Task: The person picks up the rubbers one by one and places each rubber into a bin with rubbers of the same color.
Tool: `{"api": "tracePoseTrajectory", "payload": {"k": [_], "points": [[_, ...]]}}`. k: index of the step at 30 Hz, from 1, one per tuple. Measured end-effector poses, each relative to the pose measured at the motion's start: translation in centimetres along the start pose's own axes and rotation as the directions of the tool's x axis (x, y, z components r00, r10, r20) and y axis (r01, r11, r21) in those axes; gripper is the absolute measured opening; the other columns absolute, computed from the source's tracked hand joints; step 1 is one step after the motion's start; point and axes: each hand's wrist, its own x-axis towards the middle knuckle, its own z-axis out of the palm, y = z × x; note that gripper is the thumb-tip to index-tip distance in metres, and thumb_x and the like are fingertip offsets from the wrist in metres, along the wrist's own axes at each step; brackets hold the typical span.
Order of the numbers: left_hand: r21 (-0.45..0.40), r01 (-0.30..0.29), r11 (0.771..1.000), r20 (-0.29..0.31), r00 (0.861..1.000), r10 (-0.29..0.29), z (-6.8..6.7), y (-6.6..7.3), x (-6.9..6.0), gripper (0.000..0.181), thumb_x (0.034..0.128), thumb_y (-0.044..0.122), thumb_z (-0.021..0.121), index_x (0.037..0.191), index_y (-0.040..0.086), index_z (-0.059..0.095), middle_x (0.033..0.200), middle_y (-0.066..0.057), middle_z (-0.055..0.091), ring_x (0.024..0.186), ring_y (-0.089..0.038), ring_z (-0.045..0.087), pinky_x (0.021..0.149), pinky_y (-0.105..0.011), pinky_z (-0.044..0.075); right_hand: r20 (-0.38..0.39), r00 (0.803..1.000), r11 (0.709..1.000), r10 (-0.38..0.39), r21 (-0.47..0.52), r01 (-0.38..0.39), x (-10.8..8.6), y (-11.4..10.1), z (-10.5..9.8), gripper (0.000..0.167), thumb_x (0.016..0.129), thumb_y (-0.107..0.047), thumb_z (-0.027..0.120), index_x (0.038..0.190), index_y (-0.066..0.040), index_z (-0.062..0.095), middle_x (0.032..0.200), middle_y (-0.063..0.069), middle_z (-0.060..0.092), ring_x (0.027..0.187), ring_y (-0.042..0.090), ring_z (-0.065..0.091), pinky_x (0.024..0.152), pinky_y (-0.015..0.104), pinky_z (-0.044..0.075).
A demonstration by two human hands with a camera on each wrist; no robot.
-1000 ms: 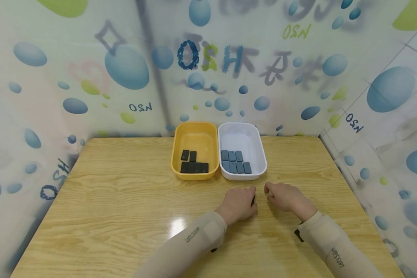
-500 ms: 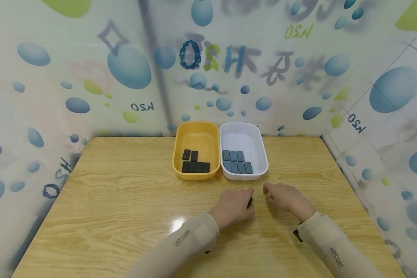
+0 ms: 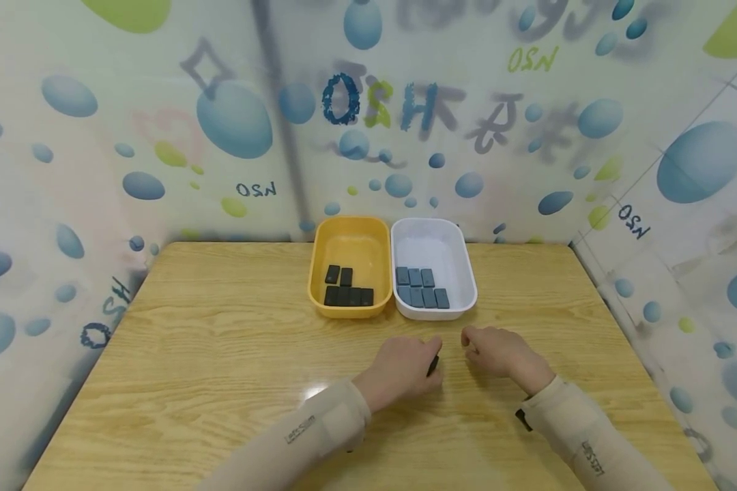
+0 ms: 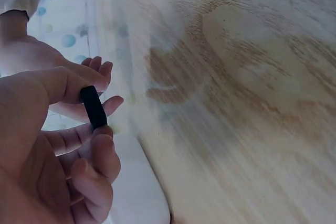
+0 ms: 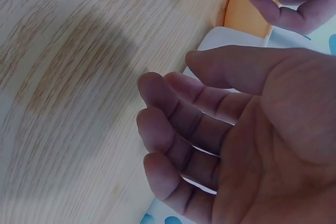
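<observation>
My left hand (image 3: 399, 369) pinches a small black rectangular block (image 4: 94, 107) between thumb and finger, held above the table in front of the white tray. In the head view only an end of that block shows past the fingers. To its right, my right hand (image 3: 502, 353) hovers with loosely curled fingers. The right wrist view shows this hand's palm (image 5: 262, 135) with nothing in it. Several black blocks (image 3: 342, 296) lie in two rows inside the yellow tray (image 3: 350, 313). Several blue-grey blocks (image 3: 428, 298) lie likewise inside the white tray (image 3: 432, 315).
Both trays stand side by side at the back of the wooden table (image 3: 221, 327), close to the patterned wall (image 3: 368, 164). More patterned wall rises along the left and right sides. Long beige sleeves (image 3: 307, 429) cover both forearms.
My left hand has drawn left and slightly back from the right hand, carrying the black block. The right hand has barely moved. The head view has shifted slightly.
</observation>
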Motion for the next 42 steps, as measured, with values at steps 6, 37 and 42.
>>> {"api": "tracePoseTrajectory", "payload": {"k": [6,37,42], "points": [[0.001,0.002,1.000,0.026,1.000,-0.002,-0.9,-0.4,-1.1,0.028,0.0904,0.039,0.062,0.111,0.021,0.055,0.070,0.006,0.054,0.058,-0.011,0.049,0.049,-0.024,0.036,-0.018,0.999,0.999,-0.036,-0.008,0.036,0.1,-0.4,0.2,0.010,0.096,-0.015,0.058,0.105,-0.010,0.057,0.080,0.002,0.060,0.065,0.015,0.049,0.059,0.031,0.041],[0.084,0.081,0.993,-0.116,0.991,-0.071,-4.6,-4.1,-4.4,0.017,0.0869,0.037,0.060,0.089,0.023,0.051,0.063,0.005,0.049,0.051,-0.014,0.044,0.044,-0.029,0.029,-0.039,0.996,0.997,-0.081,-0.004,0.081,0.9,-3.2,0.5,0.007,0.095,-0.015,0.056,0.102,-0.013,0.058,0.083,0.001,0.060,0.068,0.017,0.051,0.063,0.036,0.043],[0.061,0.103,0.993,-0.159,0.983,-0.093,-5.7,-4.5,-4.4,0.016,0.0869,0.037,0.060,0.092,0.022,0.054,0.061,0.005,0.047,0.052,-0.013,0.044,0.044,-0.028,0.029,-0.037,0.996,0.997,-0.083,0.002,0.084,1.0,-3.5,0.6,0.006,0.095,-0.015,0.057,0.100,-0.013,0.058,0.082,0.000,0.060,0.068,0.017,0.051,0.062,0.035,0.043]]}}
